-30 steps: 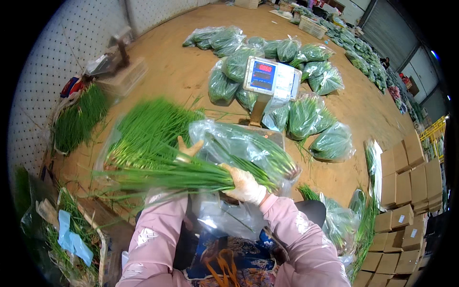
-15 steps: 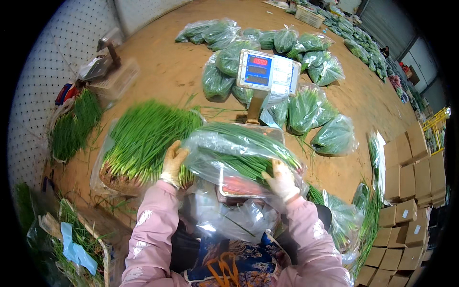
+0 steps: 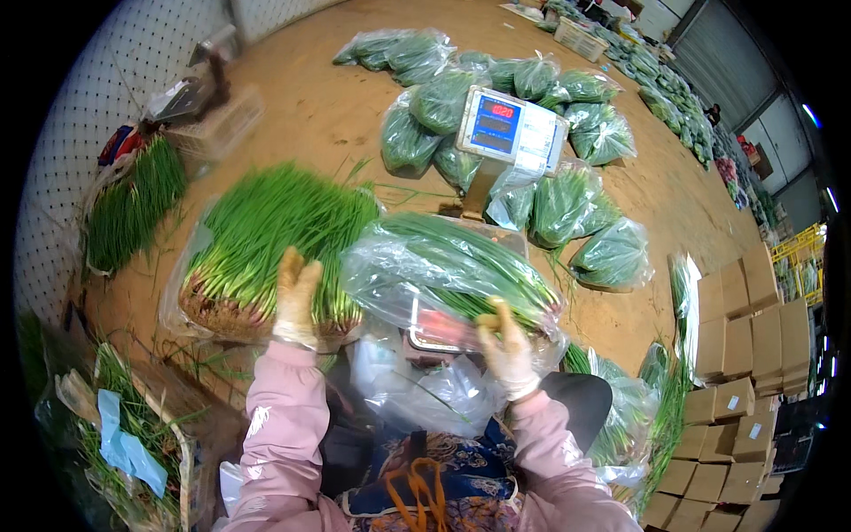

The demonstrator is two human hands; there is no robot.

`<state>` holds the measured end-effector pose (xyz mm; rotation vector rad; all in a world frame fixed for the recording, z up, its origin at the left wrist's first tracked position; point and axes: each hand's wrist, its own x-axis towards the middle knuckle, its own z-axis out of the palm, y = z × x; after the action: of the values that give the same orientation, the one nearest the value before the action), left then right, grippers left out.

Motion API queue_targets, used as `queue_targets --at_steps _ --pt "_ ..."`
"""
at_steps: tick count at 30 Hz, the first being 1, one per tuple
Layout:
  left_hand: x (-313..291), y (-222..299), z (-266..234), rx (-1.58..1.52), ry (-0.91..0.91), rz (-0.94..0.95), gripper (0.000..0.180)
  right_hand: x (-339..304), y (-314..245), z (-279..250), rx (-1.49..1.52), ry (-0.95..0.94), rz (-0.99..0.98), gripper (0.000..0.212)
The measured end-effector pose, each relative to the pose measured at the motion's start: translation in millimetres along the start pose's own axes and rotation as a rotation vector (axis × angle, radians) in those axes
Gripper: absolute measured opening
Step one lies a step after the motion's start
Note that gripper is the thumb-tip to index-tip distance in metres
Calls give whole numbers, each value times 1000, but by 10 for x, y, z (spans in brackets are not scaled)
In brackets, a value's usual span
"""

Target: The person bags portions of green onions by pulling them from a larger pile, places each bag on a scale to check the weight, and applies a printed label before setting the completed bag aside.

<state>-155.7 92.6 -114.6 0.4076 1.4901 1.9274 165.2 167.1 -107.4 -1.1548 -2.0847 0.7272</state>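
Note:
A clear plastic bag of scallions (image 3: 443,262) lies across the pan of a digital scale (image 3: 425,344). My right hand (image 3: 507,350), in a pale glove, is at the bag's near right side with its fingers apart; whether it touches the plastic is hard to tell. Off the bag, my left hand (image 3: 299,297), gloved too, is raised with fingers stretched out at the near edge of a big pile of loose scallions (image 3: 275,230). The scale's lit display (image 3: 496,124) stands on a post behind the pan. Crumpled clear plastic bags (image 3: 434,386) lie over my lap.
Several filled bags of scallions (image 3: 443,102) lie on the brown floor beyond the scale. At the left are a bundle of scallions (image 3: 137,208), a pale crate (image 3: 213,129) and a basket of trimmings (image 3: 182,443). Cardboard boxes (image 3: 745,346) are stacked at the right.
My left hand has left the bag and moved left to the loose pile. The right hand has shifted down and slightly left. The bag stays on the scale and the display's reading has changed.

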Motion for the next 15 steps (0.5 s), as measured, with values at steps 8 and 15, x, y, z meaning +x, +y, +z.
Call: queue_targets --at_steps 8,15 --pt "185 220 -630 -62 161 -29 54 -55 -467 1445 80 -858 -150 26" --pt "534 -391 -434 187 -143 -237 101 229 -130 339 -413 153 -286 64"
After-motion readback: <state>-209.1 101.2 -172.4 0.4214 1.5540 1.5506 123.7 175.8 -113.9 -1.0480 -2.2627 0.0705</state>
